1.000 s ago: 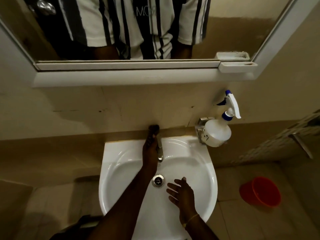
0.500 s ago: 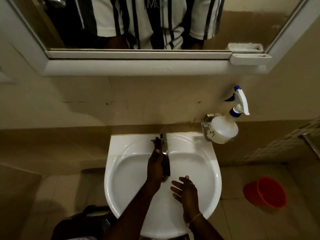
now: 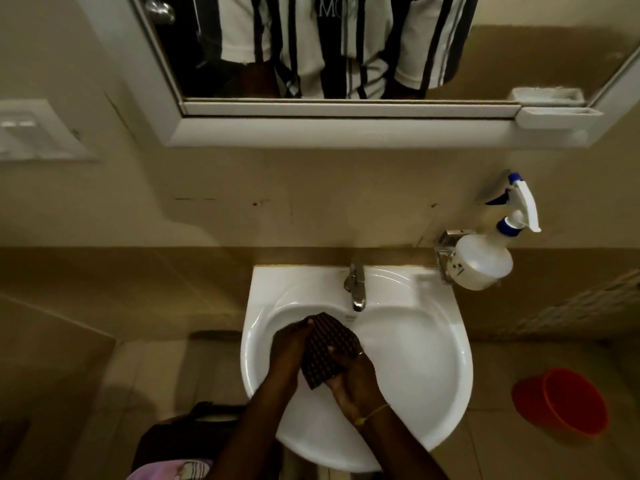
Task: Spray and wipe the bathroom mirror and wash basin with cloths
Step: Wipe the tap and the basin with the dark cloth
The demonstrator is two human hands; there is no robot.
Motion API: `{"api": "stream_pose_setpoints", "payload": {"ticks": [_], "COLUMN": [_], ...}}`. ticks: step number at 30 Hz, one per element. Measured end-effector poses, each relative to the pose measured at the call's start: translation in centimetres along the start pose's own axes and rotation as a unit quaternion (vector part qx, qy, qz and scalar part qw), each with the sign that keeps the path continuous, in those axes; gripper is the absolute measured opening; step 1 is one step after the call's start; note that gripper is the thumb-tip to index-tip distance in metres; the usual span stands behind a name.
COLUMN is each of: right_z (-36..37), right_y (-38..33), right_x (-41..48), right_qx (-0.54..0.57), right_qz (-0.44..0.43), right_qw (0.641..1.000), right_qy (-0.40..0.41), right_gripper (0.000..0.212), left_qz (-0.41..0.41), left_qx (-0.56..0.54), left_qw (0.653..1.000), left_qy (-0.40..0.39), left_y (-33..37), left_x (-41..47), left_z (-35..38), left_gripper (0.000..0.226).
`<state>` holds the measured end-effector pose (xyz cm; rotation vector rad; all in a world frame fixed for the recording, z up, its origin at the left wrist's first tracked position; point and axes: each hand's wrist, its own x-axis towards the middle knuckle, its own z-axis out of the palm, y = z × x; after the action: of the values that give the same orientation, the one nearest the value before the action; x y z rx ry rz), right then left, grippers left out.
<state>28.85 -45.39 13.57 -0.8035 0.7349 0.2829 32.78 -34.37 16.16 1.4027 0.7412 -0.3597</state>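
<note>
My left hand (image 3: 289, 344) and right hand (image 3: 353, 375) both grip the cloth (image 3: 329, 348) – a dark, dotted one, bunched between them over the bowl of the basin (image 3: 450, 341), just below the tap (image 3: 356, 285). The left fingers curl round its left edge; the right hand holds it from the right, thumb across the top, with a thin yellow band (image 3: 374, 412) on that wrist. Far left on the wall is a white switch plate (image 3: 34, 133). Down by the floor on the left sits a dark bag (image 3: 180, 434), and at the bottom edge of the view there is some lilac fabric (image 3: 169, 471); what it is I cannot tell. Above, the mirror (image 3: 346, 46) in its white frame shows a striped shirt, and a small white tray (image 3: 557, 117) sits at the frame's lower right corner. The tap stands at the back of the basin, centred, spout pointing toward me. Right of the basin's back corner the spray bottle (image 3: 485, 265) – white, with a blue-and-white trigger – rests by a metal holder (image 3: 446, 251) on the wall. Further right, on the tiled floor, is a red bucket (image 3: 568, 400).
</note>
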Motion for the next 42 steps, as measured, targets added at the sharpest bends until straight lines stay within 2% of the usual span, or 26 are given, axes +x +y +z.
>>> {"api": "stream_pose_setpoints", "payload": {"ticks": [2, 4, 9, 11, 14, 16, 18, 21, 23, 26, 30, 34, 37, 40, 42], "right_z": [1.9, 4.1, 8.8, 8.9, 6.9, 5.8, 5.5, 6.3, 6.8, 7.5, 9.5, 12.7, 14.9, 14.8, 13.6], "right_y": [0.5, 0.2, -0.9, -0.8, 0.9, 2.2, 2.6, 1.7, 1.7, 2.5, 4.0, 6.5, 8.8, 9.7, 9.2], "right_x": [0.4, 0.9, 3.7, 6.4, 11.1, 12.1, 12.1, 12.4, 12.9, 13.7, 13.9, 13.2, 12.6, 12.3, 12.4], "right_qx": [-0.052, -0.145, -0.345, -0.461, -0.682, -0.742, -0.743, -0.734, -0.739, -0.748, -0.738, -0.742, -0.737, -0.764, -0.767], "right_qz": [-0.068, -0.162, -0.351, -0.381, -0.391, -0.370, -0.394, -0.418, -0.411, -0.376, -0.367, -0.380, -0.391, -0.413, -0.432], "right_qw": [0.996, 0.975, 0.854, 0.782, 0.602, 0.550, 0.531, 0.512, 0.504, 0.513, 0.528, 0.531, 0.543, 0.496, 0.473], "right_qy": [0.021, 0.048, 0.167, 0.174, 0.140, 0.102, 0.102, 0.157, 0.176, 0.193, 0.206, 0.151, 0.098, 0.000, -0.032], "right_gripper": [0.039, 0.042, 0.052, 0.057, 0.063, 0.053, 0.055, 0.070, 0.073, 0.077, 0.076, 0.076, 0.071, 0.060, 0.057], "left_qz": [0.023, 0.049, 0.075, 0.081, 0.095, 0.124, 0.153, 0.212, 0.246, 0.260, 0.244, 0.154, 0.114, 0.127, 0.148], "left_qx": [0.060, 0.053, 0.021, 0.017, 0.023, 0.062, 0.087, 0.126, 0.147, 0.165, 0.110, -0.012, -0.125, -0.143, -0.127], "left_qw": [0.997, 0.996, 0.997, 0.996, 0.995, 0.990, 0.984, 0.968, 0.956, 0.948, 0.960, 0.982, 0.982, 0.977, 0.977], "left_qy": [0.040, 0.043, 0.026, 0.018, 0.024, 0.029, 0.036, 0.054, 0.058, 0.083, 0.082, 0.110, 0.087, 0.095, 0.089], "left_y": [1.7, 3.2, 4.3, 4.3, 3.1, 2.4, 2.0, 1.8, 1.4, 0.6, -0.5, -1.7, -2.2, -2.0, -1.8], "left_x": [1.6, 2.7, 4.2, 4.3, 4.6, 4.9, 5.2, 5.4, 5.5, 6.2, 7.0, 8.5, 9.0, 8.4, 8.0], "left_z": [-1.3, -2.7, -3.9, -3.9, -4.3, -4.7, -5.0, -5.6, -6.3, -7.5, -9.0, -10.8, -11.7, -11.5, -11.3], "left_gripper": [0.012, 0.009, 0.015, 0.013, 0.013, 0.014, 0.015, 0.018, 0.027, 0.036, 0.039, 0.038, 0.039, 0.041, 0.041]}}
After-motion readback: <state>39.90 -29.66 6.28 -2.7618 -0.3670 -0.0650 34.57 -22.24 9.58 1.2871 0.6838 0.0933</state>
